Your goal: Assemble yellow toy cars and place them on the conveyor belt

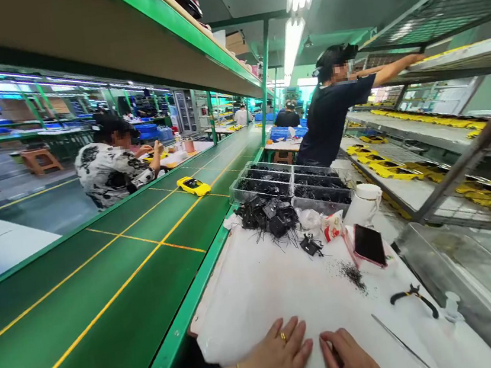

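Note:
My left hand (pixel 284 349) lies flat on the white work surface (pixel 248 279), fingers spread, with a gold ring on one finger and nothing held. Close to its right, my right hand (pixel 349 356) rests on the same surface with its fingers curled together; whether anything is under them is hidden. Beyond both hands sits a pile of black parts with thin wires (pixel 271 216), and a smaller black part (pixel 311 245) lies apart from it. Tiny dark bits (pixel 353 275) are scattered on the right. Black-handled pliers (pixel 414 297) and a thin metal tool (pixel 401 341) lie right of my right hand.
A green conveyor (pixel 148 267) on the left carries a yellow toy car (pixel 193 185). Divided clear trays (pixel 292 184), a phone (pixel 368 245) and a white mug (pixel 364 204) stand farther back. One person reaches into the right rack (pixel 447 150); another sits across the conveyor.

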`<state>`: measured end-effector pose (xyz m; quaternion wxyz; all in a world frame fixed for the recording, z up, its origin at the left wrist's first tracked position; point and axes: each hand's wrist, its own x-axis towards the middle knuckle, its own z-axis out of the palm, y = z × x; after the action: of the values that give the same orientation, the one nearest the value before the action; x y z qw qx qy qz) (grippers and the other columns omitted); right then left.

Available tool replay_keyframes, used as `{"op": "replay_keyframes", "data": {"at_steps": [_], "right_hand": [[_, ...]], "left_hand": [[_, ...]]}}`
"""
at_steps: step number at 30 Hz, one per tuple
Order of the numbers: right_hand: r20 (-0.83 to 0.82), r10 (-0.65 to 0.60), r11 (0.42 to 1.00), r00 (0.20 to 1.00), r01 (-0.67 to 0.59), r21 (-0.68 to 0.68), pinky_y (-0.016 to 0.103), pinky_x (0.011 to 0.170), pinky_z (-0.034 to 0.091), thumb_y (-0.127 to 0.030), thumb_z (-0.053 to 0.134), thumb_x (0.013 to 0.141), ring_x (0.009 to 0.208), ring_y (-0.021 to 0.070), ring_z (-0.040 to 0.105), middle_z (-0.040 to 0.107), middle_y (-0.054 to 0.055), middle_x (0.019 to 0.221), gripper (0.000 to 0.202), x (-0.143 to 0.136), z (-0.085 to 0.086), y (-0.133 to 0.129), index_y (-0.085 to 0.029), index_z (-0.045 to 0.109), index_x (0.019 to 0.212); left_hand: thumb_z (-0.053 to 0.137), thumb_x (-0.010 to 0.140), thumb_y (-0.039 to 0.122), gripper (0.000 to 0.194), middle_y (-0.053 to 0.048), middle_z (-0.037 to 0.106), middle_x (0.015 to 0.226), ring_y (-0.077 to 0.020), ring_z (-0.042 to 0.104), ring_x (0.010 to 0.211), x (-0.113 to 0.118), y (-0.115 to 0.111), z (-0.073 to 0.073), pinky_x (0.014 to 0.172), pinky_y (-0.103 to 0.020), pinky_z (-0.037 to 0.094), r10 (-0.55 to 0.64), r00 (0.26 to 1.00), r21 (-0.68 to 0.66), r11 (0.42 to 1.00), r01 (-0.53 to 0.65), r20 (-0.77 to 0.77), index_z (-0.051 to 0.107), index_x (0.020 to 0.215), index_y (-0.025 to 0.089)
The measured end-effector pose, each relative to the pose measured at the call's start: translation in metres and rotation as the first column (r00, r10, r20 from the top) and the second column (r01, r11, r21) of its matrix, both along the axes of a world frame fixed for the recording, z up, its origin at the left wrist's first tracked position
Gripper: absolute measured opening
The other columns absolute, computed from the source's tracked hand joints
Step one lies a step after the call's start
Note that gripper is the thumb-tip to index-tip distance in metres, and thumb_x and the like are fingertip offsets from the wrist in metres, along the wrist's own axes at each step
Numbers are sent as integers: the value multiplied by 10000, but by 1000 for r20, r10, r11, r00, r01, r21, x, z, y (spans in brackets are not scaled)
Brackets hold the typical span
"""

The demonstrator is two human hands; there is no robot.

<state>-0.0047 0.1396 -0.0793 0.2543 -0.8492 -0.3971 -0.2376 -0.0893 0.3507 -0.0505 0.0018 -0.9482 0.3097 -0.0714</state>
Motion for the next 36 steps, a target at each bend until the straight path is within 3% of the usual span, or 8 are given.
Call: {"op": "replay_keyframes", "data": {"at_steps": [4,9,18,23,26,29,31,36], "right_hand": [[-69,-89,993,994,83,-90,261,604,465,-214,438,957,659,154,612,589,30,773,178,-11,9,2,-205,609,905],[-209,-149,982,967,120,-144,285,644,426,-195,455,943,717,171,592,587,45,834,162,-17,14,7,-196,614,916],[-242,-151,987,959,134,-85,275,632,406,-183,503,916,709,161,563,585,44,828,120,-21,17,9,-179,621,896],[-210,-145,985,967,162,66,279,641,462,-196,495,922,704,151,555,584,47,854,135,-27,19,7,-186,606,998],[-138,-249,927,959,277,251,350,793,506,-206,465,939,858,183,564,565,94,982,242,-24,32,-13,-177,519,1173],[2,-511,765,860,454,457,458,932,466,-241,541,899,1073,250,518,529,142,1086,325,-1,53,-54,-159,491,1209],[-30,-626,665,779,554,501,466,955,458,-318,547,886,1138,270,488,496,183,1162,408,24,64,-84,-119,476,1235],[-282,-591,734,756,649,199,411,808,499,-505,524,840,875,239,569,578,146,947,488,74,66,-130,-94,565,1099]], "left_hand": [[556,857,447,918,-204,28,1595,-383,136,1479,-4,-4,-12,1172,-567,263,37,985,-53,997,-47,-171,43,1532,95],[547,820,248,899,-140,-37,1605,-335,44,1500,-5,-7,-31,1200,-562,215,121,975,-2,992,-123,-185,15,1541,165],[526,674,67,926,-125,69,1606,-313,116,1495,-8,-11,-7,1198,-526,252,170,966,97,983,-154,-195,173,1525,155],[517,676,63,911,-121,97,1605,-310,148,1491,-10,-10,-9,1187,-510,283,152,980,89,986,-141,-131,191,1523,152],[516,685,66,905,-130,99,1604,-319,151,1490,-10,-8,-14,1178,-514,292,136,987,77,988,-130,-81,185,1524,149],[522,693,75,910,-131,97,1606,-322,149,1489,-9,-7,-18,1178,-515,291,122,991,63,991,-118,-63,166,1527,149],[533,692,77,916,-126,98,1607,-324,152,1489,-9,-8,-19,1179,-519,290,124,990,64,991,-120,-71,164,1528,149],[518,678,57,917,-115,119,1606,-319,163,1487,-9,-8,-17,1182,-524,292,129,986,44,991,-125,-103,182,1525,160]]}}
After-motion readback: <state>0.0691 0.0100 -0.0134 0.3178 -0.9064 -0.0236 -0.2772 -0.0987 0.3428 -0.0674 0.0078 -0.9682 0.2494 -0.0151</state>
